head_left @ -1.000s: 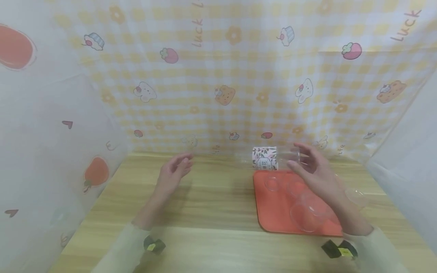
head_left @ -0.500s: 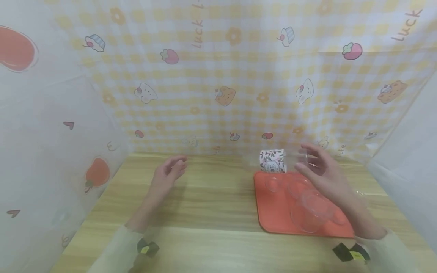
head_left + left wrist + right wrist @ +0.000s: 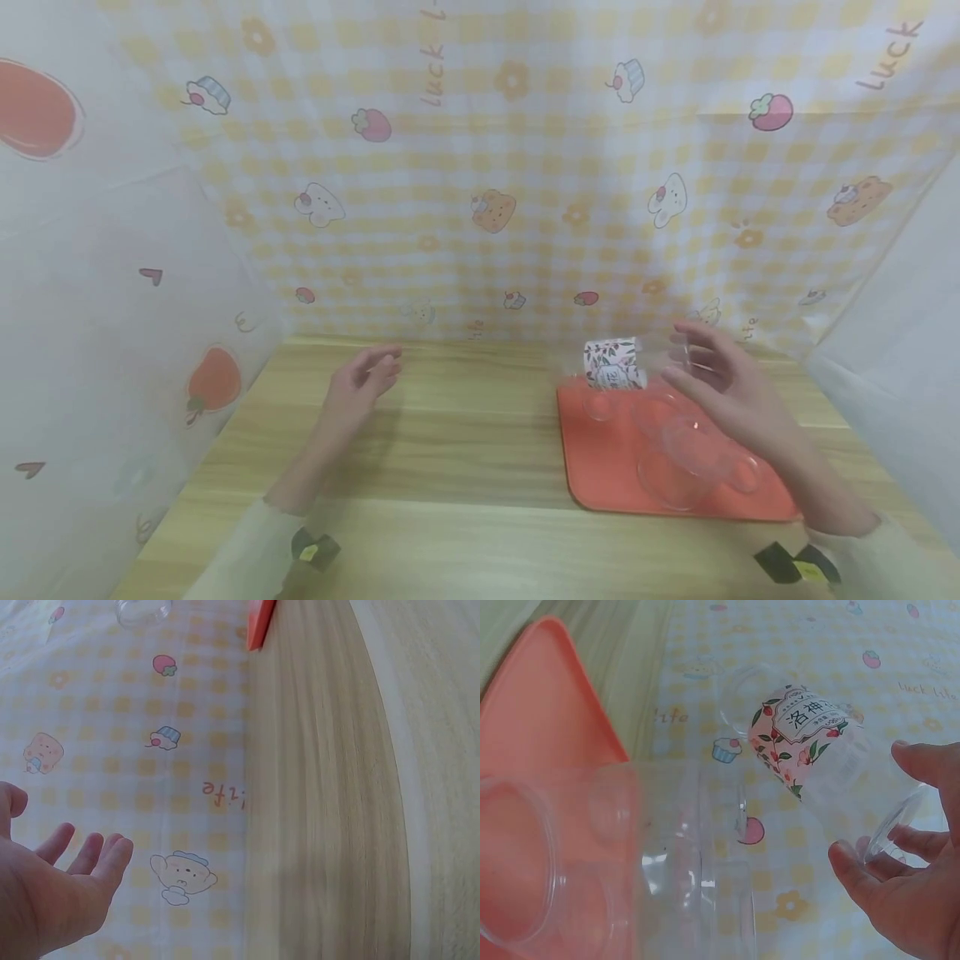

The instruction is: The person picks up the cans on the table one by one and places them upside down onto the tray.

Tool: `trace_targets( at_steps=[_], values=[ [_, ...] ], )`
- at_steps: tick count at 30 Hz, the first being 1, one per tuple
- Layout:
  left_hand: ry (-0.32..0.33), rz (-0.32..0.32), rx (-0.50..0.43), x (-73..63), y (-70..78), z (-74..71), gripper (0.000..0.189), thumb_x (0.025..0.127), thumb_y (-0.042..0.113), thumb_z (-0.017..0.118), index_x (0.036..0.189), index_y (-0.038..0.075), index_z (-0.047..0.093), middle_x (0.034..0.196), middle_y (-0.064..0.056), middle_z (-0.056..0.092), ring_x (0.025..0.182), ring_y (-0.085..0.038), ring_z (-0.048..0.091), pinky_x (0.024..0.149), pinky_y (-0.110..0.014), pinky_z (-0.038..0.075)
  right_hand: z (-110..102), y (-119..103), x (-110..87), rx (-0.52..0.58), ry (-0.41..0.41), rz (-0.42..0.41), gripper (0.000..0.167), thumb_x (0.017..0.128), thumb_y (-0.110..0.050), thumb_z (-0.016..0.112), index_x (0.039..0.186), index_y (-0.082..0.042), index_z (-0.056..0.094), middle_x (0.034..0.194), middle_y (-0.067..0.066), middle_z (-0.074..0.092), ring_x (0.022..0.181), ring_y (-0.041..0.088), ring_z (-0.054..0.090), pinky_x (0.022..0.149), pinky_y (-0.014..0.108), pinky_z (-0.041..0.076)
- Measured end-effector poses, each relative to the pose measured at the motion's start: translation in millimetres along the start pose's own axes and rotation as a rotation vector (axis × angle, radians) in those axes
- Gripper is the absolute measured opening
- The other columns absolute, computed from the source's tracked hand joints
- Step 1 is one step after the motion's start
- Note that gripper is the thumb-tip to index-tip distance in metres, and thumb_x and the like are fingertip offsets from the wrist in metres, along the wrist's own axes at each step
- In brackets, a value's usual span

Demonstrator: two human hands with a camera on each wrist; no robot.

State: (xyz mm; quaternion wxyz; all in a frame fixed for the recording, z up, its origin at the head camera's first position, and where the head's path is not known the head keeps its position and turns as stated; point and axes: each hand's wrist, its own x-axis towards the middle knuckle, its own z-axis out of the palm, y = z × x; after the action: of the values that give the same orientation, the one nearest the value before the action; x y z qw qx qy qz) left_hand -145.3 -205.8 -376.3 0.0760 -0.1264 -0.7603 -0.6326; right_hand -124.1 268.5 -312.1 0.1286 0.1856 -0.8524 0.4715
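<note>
My right hand (image 3: 731,385) grips one end of a clear plastic jar (image 3: 615,364), which lies sideways in the air over the tray's back edge. A pink floral label with Chinese characters wraps the jar (image 3: 802,727). In the right wrist view, the fingers and thumb of my right hand (image 3: 911,881) curl round its near rim. My left hand (image 3: 358,387) hovers over the left part of the table, its fingers loosely bent around nothing. The left wrist view shows the palm of the left hand (image 3: 60,896) with relaxed fingers.
An orange tray (image 3: 600,487) lies on the right of the wooden table (image 3: 450,467). Several clear plastic containers (image 3: 675,475) stand on it, close below my right hand. A checked cloth (image 3: 450,167) hangs behind the table, with a pale cloth (image 3: 90,333) at the left.
My right hand has moved right and slightly nearer with the jar, now over the tray's back edge. The left hand has drifted a little left.
</note>
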Motion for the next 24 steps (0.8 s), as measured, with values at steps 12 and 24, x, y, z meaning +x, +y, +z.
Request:
trace_targets(
  at_steps=[12,24],
  values=[
    [0.007,0.000,0.062,-2.3,-2.3,-3.1,0.042,0.110,0.024,0.049,0.136,-0.008,0.053,0.141,-0.025,0.052,0.125,-0.044,0.054,0.100,-0.037,0.049,-9.2,3.1,-0.8,-0.068,-0.026,-0.064,0.066,0.087,-0.001,0.080,0.146,-0.008,0.052,0.136,0.013,0.056,0.120,0.009,0.056,0.094,0.011,0.045],
    [-0.009,0.035,0.101,-3.9,-3.1,-9.0,0.039,0.110,0.021,0.048,0.135,-0.009,0.053,0.140,-0.027,0.052,0.123,-0.047,0.055,0.099,-0.038,0.050,-15.5,-1.3,-2.0,-0.160,-0.088,-0.061,0.067,0.085,-0.007,0.083,0.146,-0.015,0.054,0.139,0.010,0.057,0.116,0.014,0.059,0.093,0.009,0.044]
  ],
)
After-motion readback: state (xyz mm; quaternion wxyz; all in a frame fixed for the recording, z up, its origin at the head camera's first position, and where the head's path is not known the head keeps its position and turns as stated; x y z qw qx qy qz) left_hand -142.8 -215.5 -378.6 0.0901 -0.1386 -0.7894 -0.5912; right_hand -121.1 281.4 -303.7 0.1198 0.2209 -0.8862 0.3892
